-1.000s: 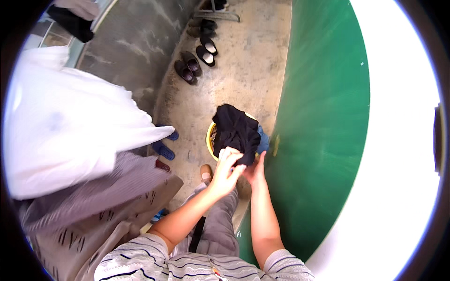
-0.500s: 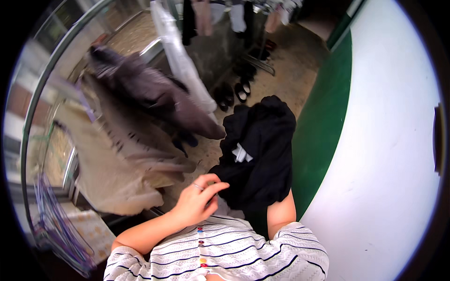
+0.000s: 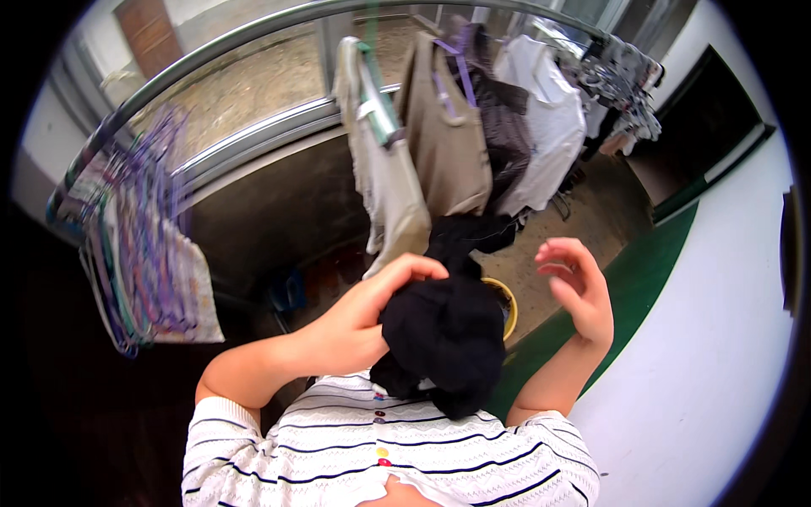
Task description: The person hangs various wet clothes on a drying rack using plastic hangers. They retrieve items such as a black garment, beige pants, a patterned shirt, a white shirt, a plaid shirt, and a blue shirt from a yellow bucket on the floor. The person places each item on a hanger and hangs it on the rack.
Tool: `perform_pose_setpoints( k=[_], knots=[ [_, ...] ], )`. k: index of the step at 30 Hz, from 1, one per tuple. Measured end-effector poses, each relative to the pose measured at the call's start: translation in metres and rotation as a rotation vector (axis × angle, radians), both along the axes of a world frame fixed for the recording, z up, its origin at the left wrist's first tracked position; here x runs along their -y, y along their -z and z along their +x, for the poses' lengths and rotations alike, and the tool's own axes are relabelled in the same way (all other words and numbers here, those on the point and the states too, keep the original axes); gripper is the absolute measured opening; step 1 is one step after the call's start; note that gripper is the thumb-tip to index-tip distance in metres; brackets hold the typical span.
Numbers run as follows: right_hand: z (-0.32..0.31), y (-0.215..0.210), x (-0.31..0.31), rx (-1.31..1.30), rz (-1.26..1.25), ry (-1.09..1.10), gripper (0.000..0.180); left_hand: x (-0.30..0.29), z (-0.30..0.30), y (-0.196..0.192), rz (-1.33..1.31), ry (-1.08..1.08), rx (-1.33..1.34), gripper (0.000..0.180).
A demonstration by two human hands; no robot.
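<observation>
A bundled black garment (image 3: 443, 342) hangs in front of my chest, with one part stretching away toward the hanging clothes. My left hand (image 3: 367, 308) grips its left side, the fingertips sunk into the dark folds. A small bit of white shows low on the cloth. To the right of the garment, my right hand (image 3: 579, 283) is raised and apart from it, fingers loosely bent and nothing in them.
Clothes hang from a long metal rail (image 3: 253, 38): a beige top (image 3: 384, 186), a brown sleeveless top (image 3: 448, 160), a dark garment and a white shirt (image 3: 545, 127). Many hangers (image 3: 144, 253) bunch at left. A yellow-rimmed basket (image 3: 510, 311) stands below; a green-and-white wall (image 3: 676, 363) rises at right.
My left hand, free before, now grips the black garment. My right hand, earlier hidden by the cloth, has come away from it. The view has turned left toward the rail.
</observation>
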State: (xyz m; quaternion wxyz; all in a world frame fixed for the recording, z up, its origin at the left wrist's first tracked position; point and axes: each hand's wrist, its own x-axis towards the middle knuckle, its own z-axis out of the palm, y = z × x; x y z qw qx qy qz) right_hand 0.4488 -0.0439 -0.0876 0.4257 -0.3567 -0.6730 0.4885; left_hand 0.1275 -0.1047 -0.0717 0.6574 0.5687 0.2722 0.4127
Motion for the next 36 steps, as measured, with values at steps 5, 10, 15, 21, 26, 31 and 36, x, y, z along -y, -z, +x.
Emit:
perform_pose_setpoints(
  k=[5,10,15,21,26,31,36],
  knots=[
    [-0.149,-0.007,0.051,0.211,0.121,-0.536,0.080,0.036,-0.074,0.019,-0.076,-0.269,0.175,0.038],
    [-0.266,0.082,0.050,0.070,0.356,-0.106,0.084,0.057,-0.129,0.030,-0.354,-0.600,0.411,0.039],
    [-0.306,0.199,0.047,0.220,0.226,-0.112,0.066,0.081,-0.150,0.097,-0.521,-0.874,0.413,0.037],
    [-0.322,0.210,-0.012,0.134,-0.193,-0.269,0.024,0.109,-0.228,0.256,-0.008,-1.380,-0.406,0.048],
    [-0.358,0.132,-0.036,0.270,0.083,-0.479,0.022,0.148,-0.238,0.191,-0.091,-1.227,-1.217,0.044],
    [-0.357,0.112,-0.046,0.658,0.923,-0.461,0.042,0.162,-0.262,0.154,-0.361,-1.193,-0.853,0.030],
    [-0.338,0.134,-0.059,1.064,0.972,-0.505,0.070,0.157,-0.245,0.109,-0.373,-1.312,-0.798,0.036]
  ],
)
